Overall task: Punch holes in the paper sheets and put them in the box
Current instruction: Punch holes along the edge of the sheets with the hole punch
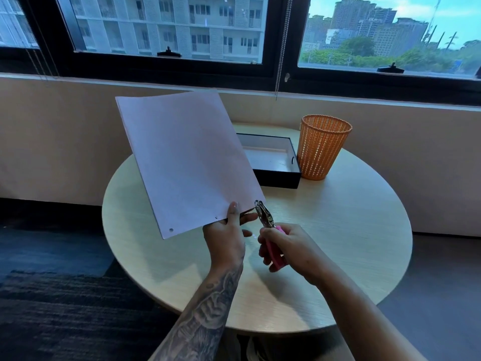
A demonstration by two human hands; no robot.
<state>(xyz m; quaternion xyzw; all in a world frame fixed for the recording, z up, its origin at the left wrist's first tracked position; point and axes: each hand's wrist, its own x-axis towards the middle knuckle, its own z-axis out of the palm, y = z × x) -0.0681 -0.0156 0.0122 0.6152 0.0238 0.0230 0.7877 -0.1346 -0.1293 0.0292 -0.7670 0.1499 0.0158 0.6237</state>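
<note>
Left hand [226, 235]: tattooed forearm, thumb on top and fingers under, pinching the near edge of the paper sheets [187, 162] close to their right corner.
Right hand [282, 250]: wrapped round the pink handles of the hole punch [268, 225], just beside the left hand.
Hole punch: metal head sits right at the sheets' near right corner, touching or almost touching, can't tell if it's biting yet.
Paper sheets: held up tilted over the round table [338, 243], two holes already visible along the near edge.
Box [278, 175]: black, open, on the table behind the sheets, partly hidden by them.
Basket [322, 147]: orange mesh, upright, just right of the box.
</note>
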